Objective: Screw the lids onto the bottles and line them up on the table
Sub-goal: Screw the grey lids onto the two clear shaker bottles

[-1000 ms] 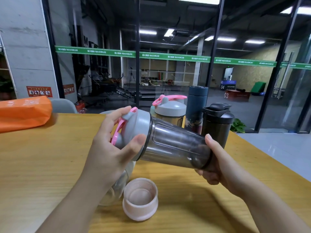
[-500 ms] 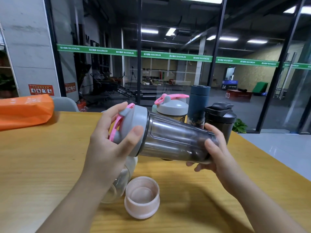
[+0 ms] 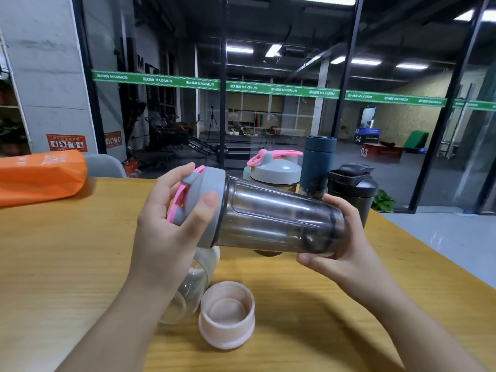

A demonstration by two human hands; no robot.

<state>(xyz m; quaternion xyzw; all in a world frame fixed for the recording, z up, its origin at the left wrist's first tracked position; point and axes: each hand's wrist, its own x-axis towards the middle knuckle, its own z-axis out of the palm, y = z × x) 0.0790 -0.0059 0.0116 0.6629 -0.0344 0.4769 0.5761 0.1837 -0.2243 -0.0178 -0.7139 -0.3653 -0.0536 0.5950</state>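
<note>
We hold a smoky shaker (image 3: 279, 218) nearly on its side above the table (image 3: 53, 251), lid end to our left and a little higher than the base. Our left hand (image 3: 171, 226) wraps the gray lid (image 3: 208, 208): thumb pressed on the lid's near rim, fingers arched over its top beside the pink loop (image 3: 178, 200). The left forearm rises from the lower left of the view. Our right hand (image 3: 346, 240) cups the base of the shaker, fingers curled behind and under it, thumb below, with the forearm running off to the lower right.

Under the shaker, a clear bottle (image 3: 193, 285) sits partly hidden behind our left wrist, and a pale pink lid (image 3: 226, 314) lies just beside it with its threaded inside facing up. At the table's far edge stand three capped bottles close together: a gray-lidded one (image 3: 273, 173) with a pink loop, a tall blue flask (image 3: 318, 162), and a black shaker (image 3: 354, 186). An orange bag (image 3: 40, 175) lies at the far left.

The table is yellowish wood. Behind it a glass wall (image 3: 281, 89) with a green stripe shows a dim gym hall with ceiling lights.
</note>
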